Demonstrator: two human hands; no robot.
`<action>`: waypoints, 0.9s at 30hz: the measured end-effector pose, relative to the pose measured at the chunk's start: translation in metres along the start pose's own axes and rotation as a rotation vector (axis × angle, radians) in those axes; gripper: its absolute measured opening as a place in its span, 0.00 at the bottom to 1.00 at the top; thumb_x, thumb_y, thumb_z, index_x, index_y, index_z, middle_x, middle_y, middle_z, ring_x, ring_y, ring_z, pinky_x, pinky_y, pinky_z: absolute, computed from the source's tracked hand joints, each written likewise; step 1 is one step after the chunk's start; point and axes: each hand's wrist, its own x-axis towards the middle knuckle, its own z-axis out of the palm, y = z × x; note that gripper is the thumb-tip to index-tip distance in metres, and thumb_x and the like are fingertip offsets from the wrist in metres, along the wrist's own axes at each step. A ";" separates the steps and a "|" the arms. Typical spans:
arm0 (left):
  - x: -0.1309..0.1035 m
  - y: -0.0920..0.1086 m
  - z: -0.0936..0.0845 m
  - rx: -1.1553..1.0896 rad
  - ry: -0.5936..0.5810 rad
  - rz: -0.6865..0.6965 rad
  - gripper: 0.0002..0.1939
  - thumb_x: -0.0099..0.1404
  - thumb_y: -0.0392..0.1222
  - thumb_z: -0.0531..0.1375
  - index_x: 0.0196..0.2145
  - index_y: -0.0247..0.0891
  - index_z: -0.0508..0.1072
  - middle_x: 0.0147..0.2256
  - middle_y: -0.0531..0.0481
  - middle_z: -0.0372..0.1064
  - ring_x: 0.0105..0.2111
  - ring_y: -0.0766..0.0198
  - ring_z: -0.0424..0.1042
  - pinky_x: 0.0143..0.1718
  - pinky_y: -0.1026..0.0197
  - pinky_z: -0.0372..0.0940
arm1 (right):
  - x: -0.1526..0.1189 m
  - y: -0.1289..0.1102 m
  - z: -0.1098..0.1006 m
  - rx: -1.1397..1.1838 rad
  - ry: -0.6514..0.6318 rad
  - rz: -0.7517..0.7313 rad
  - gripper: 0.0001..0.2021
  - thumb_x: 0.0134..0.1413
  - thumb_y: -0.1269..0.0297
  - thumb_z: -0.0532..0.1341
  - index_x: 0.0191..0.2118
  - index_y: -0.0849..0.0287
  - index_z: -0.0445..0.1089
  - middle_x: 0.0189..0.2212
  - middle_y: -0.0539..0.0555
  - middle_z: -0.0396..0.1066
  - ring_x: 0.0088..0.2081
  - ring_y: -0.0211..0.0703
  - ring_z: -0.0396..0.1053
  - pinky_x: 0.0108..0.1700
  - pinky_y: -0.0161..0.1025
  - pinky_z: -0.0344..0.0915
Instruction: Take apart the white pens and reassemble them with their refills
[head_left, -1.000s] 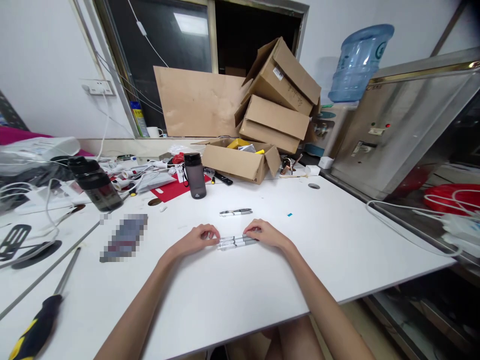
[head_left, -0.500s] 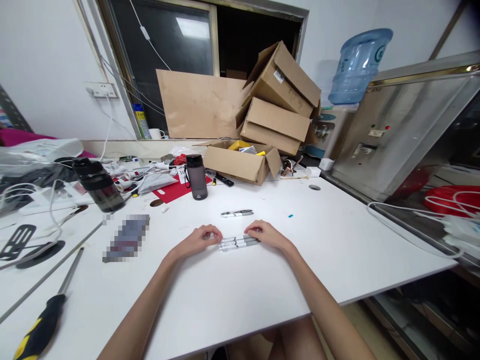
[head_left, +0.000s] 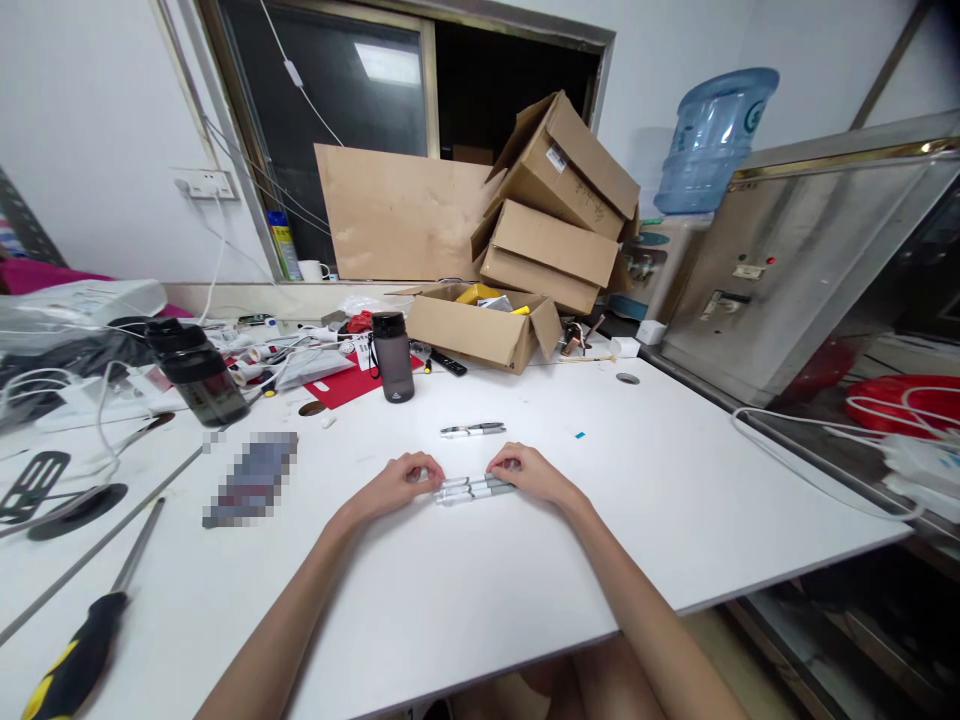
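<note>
On the white table [head_left: 450,590], a small row of white and grey pens [head_left: 474,489] lies side by side between my two hands. My left hand [head_left: 405,480] is closed, with thumb and forefinger pinching at the pens' left end. At their right end, the curled fingers of my right hand [head_left: 534,473] grip the pen at the far side of the row and cover its tip. Just beyond, black and white pens [head_left: 473,430] lie close together, apart from both hands.
A dark bottle [head_left: 393,358] stands behind the pens, near an open cardboard box [head_left: 469,328]. To the left are another bottle [head_left: 199,372], a blurred-out object [head_left: 255,480] and a screwdriver [head_left: 94,630]. A steel cabinet [head_left: 795,270] stands at the right.
The view has shifted very slightly. Both hands stay at the ends of the pen row, with hardly any movement.
</note>
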 end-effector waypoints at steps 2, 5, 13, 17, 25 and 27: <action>0.000 0.000 0.000 0.006 0.002 -0.005 0.15 0.66 0.53 0.59 0.40 0.42 0.80 0.41 0.48 0.75 0.41 0.55 0.69 0.42 0.58 0.62 | 0.000 -0.001 0.000 -0.008 0.009 0.000 0.08 0.60 0.63 0.62 0.38 0.55 0.81 0.41 0.55 0.76 0.43 0.44 0.71 0.47 0.39 0.65; 0.000 0.001 0.000 0.016 0.008 -0.012 0.15 0.65 0.53 0.60 0.40 0.42 0.80 0.40 0.48 0.74 0.39 0.56 0.68 0.41 0.58 0.62 | 0.000 -0.001 0.001 -0.005 0.013 0.000 0.08 0.59 0.64 0.63 0.38 0.55 0.80 0.40 0.54 0.75 0.43 0.44 0.71 0.47 0.39 0.65; -0.001 0.003 -0.001 0.018 0.005 -0.009 0.15 0.67 0.53 0.58 0.40 0.44 0.80 0.41 0.50 0.76 0.39 0.57 0.69 0.41 0.58 0.61 | 0.001 -0.001 0.001 0.004 0.019 0.015 0.08 0.59 0.63 0.62 0.37 0.55 0.80 0.40 0.54 0.77 0.43 0.45 0.72 0.47 0.40 0.65; 0.000 0.002 -0.001 0.004 0.009 -0.008 0.15 0.67 0.53 0.58 0.40 0.44 0.80 0.42 0.50 0.77 0.42 0.55 0.70 0.43 0.58 0.62 | 0.002 -0.001 0.002 0.024 0.022 0.001 0.08 0.59 0.63 0.62 0.38 0.56 0.79 0.40 0.54 0.77 0.43 0.45 0.72 0.47 0.40 0.65; 0.001 -0.002 0.004 -0.041 0.064 -0.012 0.16 0.67 0.54 0.58 0.40 0.43 0.80 0.41 0.48 0.78 0.41 0.53 0.72 0.44 0.57 0.65 | 0.004 0.010 0.005 0.153 0.035 0.106 0.12 0.62 0.58 0.58 0.38 0.57 0.78 0.38 0.53 0.77 0.35 0.42 0.70 0.38 0.37 0.64; 0.001 -0.002 0.005 -0.063 0.090 -0.012 0.16 0.67 0.53 0.57 0.40 0.42 0.80 0.40 0.48 0.78 0.40 0.54 0.72 0.44 0.57 0.66 | 0.005 0.013 0.006 0.191 0.055 0.137 0.12 0.61 0.58 0.58 0.37 0.57 0.77 0.37 0.52 0.76 0.33 0.41 0.69 0.35 0.36 0.63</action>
